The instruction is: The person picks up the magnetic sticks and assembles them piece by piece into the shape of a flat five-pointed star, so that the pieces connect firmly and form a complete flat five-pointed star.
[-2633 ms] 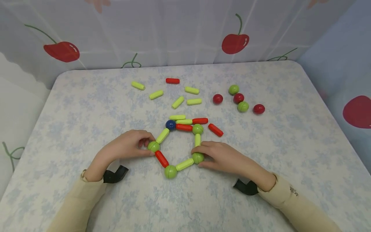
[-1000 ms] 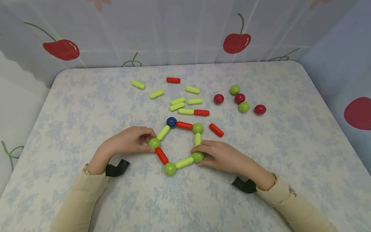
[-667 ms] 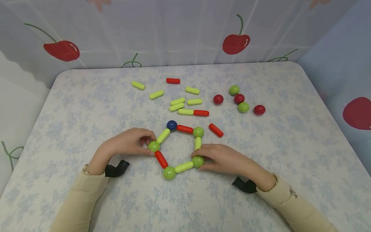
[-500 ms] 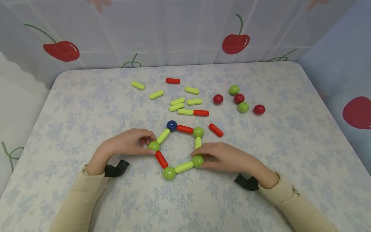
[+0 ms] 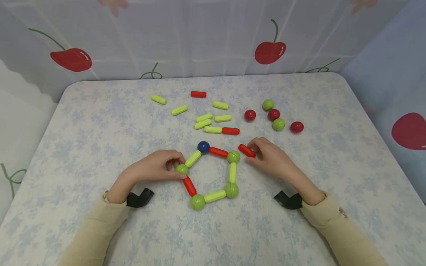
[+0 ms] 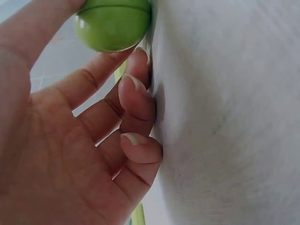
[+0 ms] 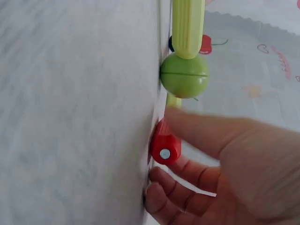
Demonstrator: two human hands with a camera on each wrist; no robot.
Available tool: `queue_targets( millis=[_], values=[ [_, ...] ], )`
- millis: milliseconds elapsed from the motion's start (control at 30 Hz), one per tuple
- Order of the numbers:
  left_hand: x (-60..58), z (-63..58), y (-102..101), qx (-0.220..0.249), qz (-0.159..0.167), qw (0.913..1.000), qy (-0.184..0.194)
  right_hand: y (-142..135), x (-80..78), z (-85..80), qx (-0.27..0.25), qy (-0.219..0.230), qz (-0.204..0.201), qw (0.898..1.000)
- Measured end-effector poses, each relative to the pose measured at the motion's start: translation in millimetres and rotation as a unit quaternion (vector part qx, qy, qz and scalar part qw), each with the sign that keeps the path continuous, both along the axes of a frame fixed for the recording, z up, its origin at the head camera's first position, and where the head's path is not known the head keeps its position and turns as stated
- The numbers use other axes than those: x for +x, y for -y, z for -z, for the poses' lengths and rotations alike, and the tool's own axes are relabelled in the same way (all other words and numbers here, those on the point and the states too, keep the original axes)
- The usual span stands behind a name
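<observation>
Floral tabletop point(image 5: 213, 236): green ball point(image 5: 182, 169) is pinched by left hand point(image 5: 158, 165); red rod point(image 5: 246, 150), beside linked ring point(image 5: 232, 173), is flanked by right hand point(image 5: 273, 158), grip indeterminable. Pickup is judged the present step; firm pinch needed.

Fifteen rods point(image 5: 244, 149)—ten yellow, five red; ten balls point(image 5: 231, 190)—six green, three red, one blue

Behind the left hand's point(image 5: 158, 165) grip, a plain cream sleeve point(image 5: 96, 229) ends in a loose cuff, with a bent black piece point(image 5: 140, 198) at the wrist. Behind the right hand's point(image 5: 273, 159) grip, the matching sleeve point(image 5: 342, 232) bears a small dark marking point(image 5: 342, 212); another black piece point(image 5: 288, 201) shows there.
</observation>
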State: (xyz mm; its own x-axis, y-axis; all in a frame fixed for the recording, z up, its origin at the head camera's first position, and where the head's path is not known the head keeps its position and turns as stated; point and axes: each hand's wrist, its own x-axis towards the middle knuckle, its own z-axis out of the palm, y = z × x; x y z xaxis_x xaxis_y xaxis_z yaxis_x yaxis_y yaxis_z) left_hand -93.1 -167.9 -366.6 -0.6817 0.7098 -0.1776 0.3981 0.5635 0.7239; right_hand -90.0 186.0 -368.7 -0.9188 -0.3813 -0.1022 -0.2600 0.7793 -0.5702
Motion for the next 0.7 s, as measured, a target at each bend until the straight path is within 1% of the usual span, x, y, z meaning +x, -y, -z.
queue_targets(
  millis=[100, 167, 233, 333, 400, 500, 600, 700],
  values=[
    [3.8, -0.9, 0, -0.002, 0.007, 1.0000, 0.006, 1, -0.7, 2.9, 0.016, -0.013, 0.005, 1.000],
    [6.1, -1.3, 0, -0.002, 0.014, 0.9998, 0.013, 1, -2.1, 3.0, 0.013, -0.020, 0.009, 1.000],
    [7.8, -1.0, -1, 0.000, 0.022, 0.9996, 0.017, 2, -4.7, 0.9, -0.007, -0.025, 0.009, 1.000],
    [8.7, -0.1, -2, 0.005, 0.032, 0.9993, 0.020, 4, -11.0, -2.3, -0.055, -0.026, 0.006, 0.998],
    [8.6, 0.8, -2, 0.010, 0.035, 0.9992, 0.019, 8, -17.4, -2.9, -0.089, -0.016, -0.006, 0.996],
    [7.7, 1.9, -2, 0.016, 0.038, 0.9989, 0.023, 17, -27.4, -0.9, -0.127, 0.021, -0.022, 0.991],
    [6.6, 2.7, -3, 0.019, 0.041, 0.9986, 0.027, 26, -35.6, 2.6, -0.159, 0.063, -0.038, 0.985],
    [6.0, 2.4, -4, 0.020, 0.042, 0.9985, 0.028, 33, -40.5, 4.9, -0.182, 0.089, -0.049, 0.978]
  ],
)
